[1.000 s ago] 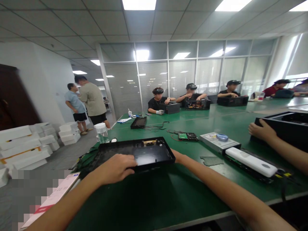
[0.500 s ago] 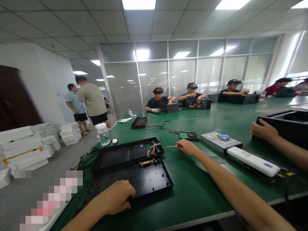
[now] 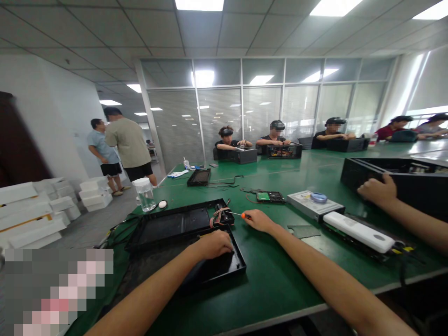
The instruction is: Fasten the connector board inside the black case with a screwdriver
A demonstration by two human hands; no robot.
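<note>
My right hand (image 3: pixel 259 221) is closed around a screwdriver (image 3: pixel 244 216) with an orange handle, its thin shaft pointing left at a bundle of ribbon wires (image 3: pixel 219 216). That bundle lies at the right end of a shallow black plastic tray (image 3: pixel 168 231). In front sits a second black tray (image 3: pixel 210 275), shiny inside, with small posts. My left hand (image 3: pixel 216 244) reaches over its right half, fingers curled downward near the small pieces there. Whatever those fingertips hold, if anything, is hidden.
Right of my hands lie a metal disc drive (image 3: pixel 304 205) with a blue ring (image 3: pixel 318 198) on top, and a long white device (image 3: pixel 357 232). Another person's hand (image 3: pixel 380 192) rests against a black computer case (image 3: pixel 353 175). A lidded jar (image 3: pixel 144 198) stands left. Several co-workers sit opposite.
My left hand has moved right and away from me, over the front tray. My right hand has brought the screwdriver closer to the wires. The other person's hand stays on the case.
</note>
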